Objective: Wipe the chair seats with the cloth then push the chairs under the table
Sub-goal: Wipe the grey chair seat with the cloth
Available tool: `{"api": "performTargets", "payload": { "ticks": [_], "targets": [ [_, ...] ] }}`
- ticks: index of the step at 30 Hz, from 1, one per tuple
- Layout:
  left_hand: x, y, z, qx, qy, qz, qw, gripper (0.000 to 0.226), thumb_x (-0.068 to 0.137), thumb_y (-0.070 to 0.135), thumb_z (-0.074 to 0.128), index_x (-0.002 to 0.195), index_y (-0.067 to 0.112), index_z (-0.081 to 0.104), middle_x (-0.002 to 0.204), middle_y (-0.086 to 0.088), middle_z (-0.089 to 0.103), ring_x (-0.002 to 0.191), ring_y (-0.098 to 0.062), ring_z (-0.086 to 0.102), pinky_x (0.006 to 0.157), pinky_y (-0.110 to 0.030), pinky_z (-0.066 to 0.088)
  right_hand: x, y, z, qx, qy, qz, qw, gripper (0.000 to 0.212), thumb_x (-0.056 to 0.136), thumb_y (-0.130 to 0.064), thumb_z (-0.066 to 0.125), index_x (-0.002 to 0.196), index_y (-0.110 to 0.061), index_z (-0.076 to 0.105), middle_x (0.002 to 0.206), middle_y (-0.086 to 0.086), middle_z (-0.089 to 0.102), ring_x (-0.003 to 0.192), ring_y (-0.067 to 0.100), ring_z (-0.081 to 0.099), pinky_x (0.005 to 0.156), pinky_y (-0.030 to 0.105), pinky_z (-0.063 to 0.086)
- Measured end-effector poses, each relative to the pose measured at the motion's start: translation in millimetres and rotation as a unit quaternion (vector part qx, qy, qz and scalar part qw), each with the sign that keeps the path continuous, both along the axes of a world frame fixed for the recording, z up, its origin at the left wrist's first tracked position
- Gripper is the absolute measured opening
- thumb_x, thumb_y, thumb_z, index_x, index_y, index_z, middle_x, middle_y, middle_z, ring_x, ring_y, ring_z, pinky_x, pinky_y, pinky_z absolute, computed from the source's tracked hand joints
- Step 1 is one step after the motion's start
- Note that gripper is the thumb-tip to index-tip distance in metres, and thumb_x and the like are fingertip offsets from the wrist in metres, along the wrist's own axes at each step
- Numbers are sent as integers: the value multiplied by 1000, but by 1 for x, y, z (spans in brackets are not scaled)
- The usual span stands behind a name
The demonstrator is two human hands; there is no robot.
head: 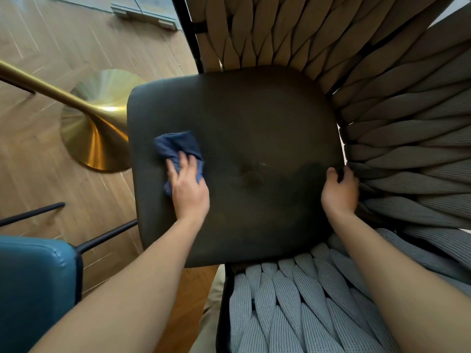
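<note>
A chair with a dark padded seat [254, 128] fills the middle of the view, and its woven grey rope backrest [407, 149] curves around the right and bottom. My left hand [188, 189] presses a crumpled blue cloth [175, 146] flat onto the left part of the seat. My right hand [340, 189] grips the right edge of the seat where it meets the backrest, its fingers curled over the rim.
A brass table pedestal with a round base [96, 123] stands on the wooden floor just left of the seat. A blue leather chair seat [33, 284] with black legs [107, 235] sits at the lower left. A grey threshold [145, 11] lies at the top.
</note>
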State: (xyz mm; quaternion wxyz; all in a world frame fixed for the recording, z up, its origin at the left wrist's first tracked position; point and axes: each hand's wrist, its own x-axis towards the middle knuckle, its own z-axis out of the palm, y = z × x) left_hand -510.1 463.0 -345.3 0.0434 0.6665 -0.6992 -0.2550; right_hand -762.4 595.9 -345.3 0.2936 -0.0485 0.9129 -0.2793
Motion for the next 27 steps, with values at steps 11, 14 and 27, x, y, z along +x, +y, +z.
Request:
{"api": "performTargets", "payload": {
  "ticks": [11, 14, 27],
  "targets": [
    [-64, 24, 1, 22, 13, 93, 995, 55, 92, 11, 49, 145, 6, 36, 159, -11, 21, 147, -37, 3, 120, -41, 3, 3, 2, 4, -1, -1, -5, 1000, 54, 101, -38, 39, 150, -14, 33, 155, 11, 32, 143, 33, 28, 116, 44, 24],
    [-38, 45, 0, 3, 18, -178, 984, 53, 91, 13, 45, 144, 11, 40, 158, -3, 25, 148, -30, 6, 118, -46, 19, 2, 2, 7, -10, -10, -8, 1000, 54, 102, -38, 39, 150, -15, 34, 154, 11, 33, 143, 32, 28, 117, 43, 23],
    [-73, 50, 0, 8, 42, -280, 959, 52, 90, 16, 40, 141, 7, 45, 155, -5, 32, 148, -31, 9, 119, -44, 18, -4, 7, 6, -37, -45, -17, 998, 55, 101, -43, 38, 150, -17, 34, 154, 7, 34, 142, 29, 31, 117, 45, 25]
  ]
}}
